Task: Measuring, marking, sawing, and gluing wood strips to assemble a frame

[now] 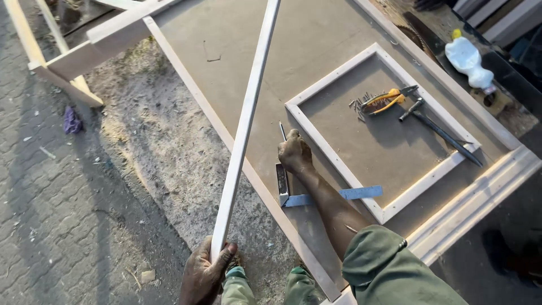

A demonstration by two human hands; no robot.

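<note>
My left hand (206,272), low in the view, grips the near end of a long white wooden strip (245,121). The strip slants up and away across the large brown board (316,28). My right hand (294,152) rests fisted on the board, closed around a thin pencil (282,131) that points away from me. This hand sits just left of a small rectangular wooden frame (330,76). A metal try square (344,195) lies on the board under my right forearm, its stock (282,183) close below the fist.
Inside the frame lie yellow-handled pliers (387,99), a hammer (440,131) and several loose nails (358,103). A white plastic bottle with a yellow cap (468,59) lies at the far right. A pale moulding (480,192) runs along the board's right edge. Sandy ground and paving (62,214) lie to the left.
</note>
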